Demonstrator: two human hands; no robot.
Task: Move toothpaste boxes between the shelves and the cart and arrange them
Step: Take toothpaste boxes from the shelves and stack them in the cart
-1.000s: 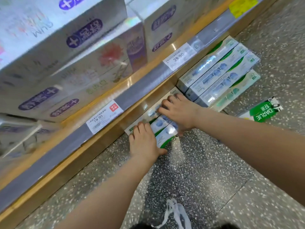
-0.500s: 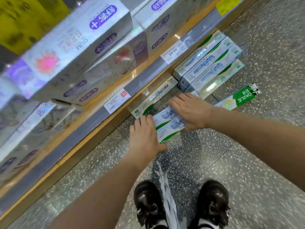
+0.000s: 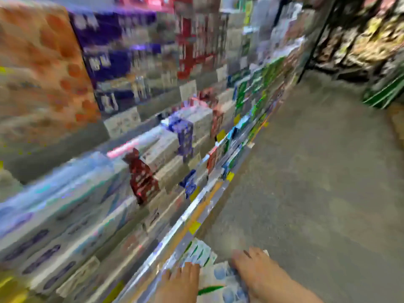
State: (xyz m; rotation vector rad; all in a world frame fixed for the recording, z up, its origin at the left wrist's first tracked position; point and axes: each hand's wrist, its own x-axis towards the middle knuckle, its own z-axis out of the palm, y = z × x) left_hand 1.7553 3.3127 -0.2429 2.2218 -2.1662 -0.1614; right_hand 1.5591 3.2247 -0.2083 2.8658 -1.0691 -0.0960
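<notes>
- White-and-blue toothpaste boxes [image 3: 220,278] sit at the bottom edge of the head view, pressed between both hands, low beside the foot of the shelves [image 3: 135,182].
- Left hand [image 3: 179,285] lies against the near end of the boxes with fingers laid forward; whether they curl around an edge cannot be told through the blur.
- Right hand [image 3: 255,270] covers the far side of the same boxes, fingers spread over the top; its exact hold is equally unclear, though the boxes appear gathered between the two palms.
- A second, green-marked box [image 3: 196,252] lies just beyond the left fingers, against the shelf's metal rail [image 3: 196,213].
- What has changed: a second ago the camera looked straight down at the floor and the lowest shelf, with both hands on the boxes; half a second ago shoes showed beneath them. Now the view has swung up and along the aisle, heavily smeared, with the speckled floor [image 3: 317,171] stretching away and stock on the tiers at left.
- The hands have kept their places on the boxes through that swing, so the bundle seems to be coming up with the person.
- Judged from this, the gathering step is likely finished and a lift toward a shelf or the cart is starting; no cart is visible.
</notes>
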